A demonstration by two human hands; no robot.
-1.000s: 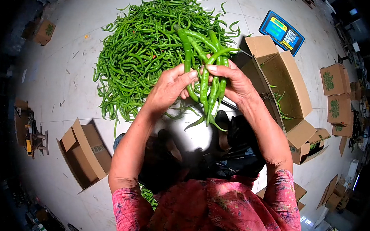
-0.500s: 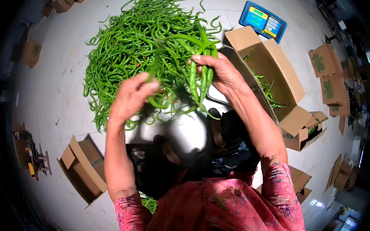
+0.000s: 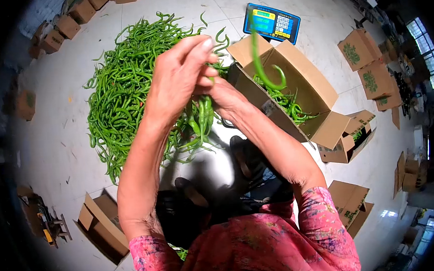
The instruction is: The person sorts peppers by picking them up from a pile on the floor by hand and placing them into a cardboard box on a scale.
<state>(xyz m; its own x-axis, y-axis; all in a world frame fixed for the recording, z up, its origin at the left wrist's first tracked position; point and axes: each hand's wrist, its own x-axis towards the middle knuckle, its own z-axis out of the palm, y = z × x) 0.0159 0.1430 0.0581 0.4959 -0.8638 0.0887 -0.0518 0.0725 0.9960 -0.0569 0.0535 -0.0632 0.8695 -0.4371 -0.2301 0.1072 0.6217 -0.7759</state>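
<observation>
My right hand (image 3: 226, 99) is closed round a bunch of long green chili peppers (image 3: 204, 117), which hang below the fingers. Crossing in front of it, my left hand (image 3: 177, 71) is raised with its thumb and fingers apart and nothing visible between them. A single curled green chili pepper (image 3: 258, 66) is in the air to the right, clear of both hands and over the open cardboard box (image 3: 312, 75). More peppers (image 3: 291, 106) lie inside that box. Behind my left hand spreads a large heap of green chili peppers (image 3: 120, 96) on the floor.
A blue-framed scale display (image 3: 272, 24) stands behind the box. Smaller open cartons lie at the right (image 3: 344, 147), lower right (image 3: 348, 202) and lower left (image 3: 101, 227). Closed cartons (image 3: 361, 49) are stacked at the far right. My shoes (image 3: 190, 191) are on the pale tiled floor.
My left hand has moved right and up from the heap, across my right hand. One pepper is now airborne over the box. The view has shifted, and my right hand still holds its bunch.
</observation>
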